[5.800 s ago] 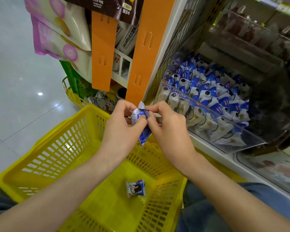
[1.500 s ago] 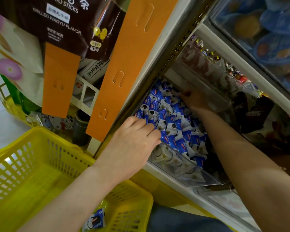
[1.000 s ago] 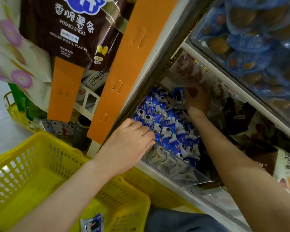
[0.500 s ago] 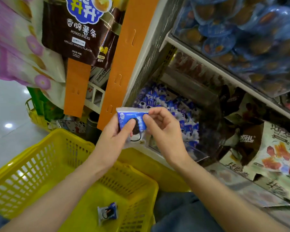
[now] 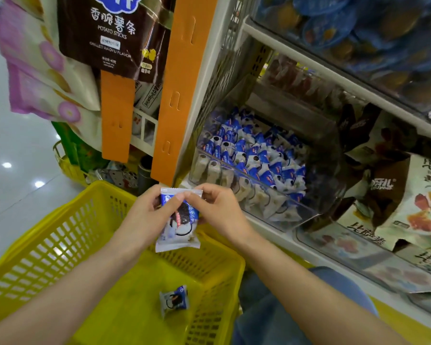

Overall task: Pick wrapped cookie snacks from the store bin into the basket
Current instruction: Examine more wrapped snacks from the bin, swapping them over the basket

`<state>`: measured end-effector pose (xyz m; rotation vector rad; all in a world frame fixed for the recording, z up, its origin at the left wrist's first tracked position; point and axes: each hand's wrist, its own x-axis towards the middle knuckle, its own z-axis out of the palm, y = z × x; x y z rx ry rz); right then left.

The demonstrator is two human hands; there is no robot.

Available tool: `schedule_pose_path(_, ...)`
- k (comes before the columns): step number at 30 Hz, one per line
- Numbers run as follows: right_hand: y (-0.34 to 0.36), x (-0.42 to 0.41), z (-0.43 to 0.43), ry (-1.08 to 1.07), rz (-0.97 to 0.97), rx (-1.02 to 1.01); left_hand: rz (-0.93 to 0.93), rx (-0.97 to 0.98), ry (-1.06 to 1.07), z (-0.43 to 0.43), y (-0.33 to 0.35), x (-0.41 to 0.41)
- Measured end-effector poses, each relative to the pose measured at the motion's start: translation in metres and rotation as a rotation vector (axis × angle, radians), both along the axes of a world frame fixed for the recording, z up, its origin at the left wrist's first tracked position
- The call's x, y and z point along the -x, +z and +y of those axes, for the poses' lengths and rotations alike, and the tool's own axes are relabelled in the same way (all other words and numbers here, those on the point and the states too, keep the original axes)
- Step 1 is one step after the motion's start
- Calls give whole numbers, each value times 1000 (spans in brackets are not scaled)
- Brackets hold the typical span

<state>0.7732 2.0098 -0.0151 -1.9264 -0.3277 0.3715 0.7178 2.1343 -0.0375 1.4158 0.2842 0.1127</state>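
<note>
A blue-and-white wrapped cookie snack (image 5: 178, 229) hangs upright above the yellow basket (image 5: 47, 245). My left hand (image 5: 147, 217) pinches its top left part, and my right hand (image 5: 219, 212) pinches its top right part. One more wrapped cookie snack (image 5: 174, 300) lies on the basket's floor. The clear store bin (image 5: 291, 210), on the low shelf just behind my hands, holds several of the same blue-and-white packets (image 5: 256, 155).
Orange display strips (image 5: 177, 90) and a brown potato-stick bag (image 5: 115, 33) hang at upper left. Snack bags (image 5: 408, 202) fill the shelf to the right of the bin. A shelf of blue-lidded cups (image 5: 358, 28) overhangs the bin. Shiny floor lies at left.
My right hand drew a packet out of the bin and my left hand left the bin's rim. Both hands now hold the packet lower, over the basket.
</note>
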Motion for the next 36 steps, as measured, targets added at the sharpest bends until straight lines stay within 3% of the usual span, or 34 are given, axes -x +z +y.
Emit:
schedule_pose_path(3,-1,2,1,59,-178,84,32,-30,65,3,-4,0)
schedule_pose_path(9,3,5,-1,126,-820,359,73,60,56,2,-2,-5)
schedule_pose_path(12,2,2,-3,135,-932,421,116,118,52,1,-1,-8)
schedule_pose_path(14,1,1,-2,85,-807,339,134,150,23,1,-2,-9)
schedule_pose_path(20,5,-8,-2,-146,-145,-52,140,134,74,-4,-2,-3)
schedule_pose_path(23,5,-4,0,-145,222,-227,79,156,194,3,2,-1)
schedule_pose_path(25,5,0,1,-98,369,-208,42,107,270,9,3,-1)
schedule_pose_path(27,3,3,0,-20,334,-73,-11,-8,277,13,3,0)
schedule_pose_path(30,2,8,-1,109,37,187,-60,-252,216,15,2,4)
schedule_pose_path(32,3,10,-1,190,-59,187,-68,-353,160,15,1,7)
schedule_pose_path(36,5,12,-1,249,-28,120,-58,-204,139,14,1,12)
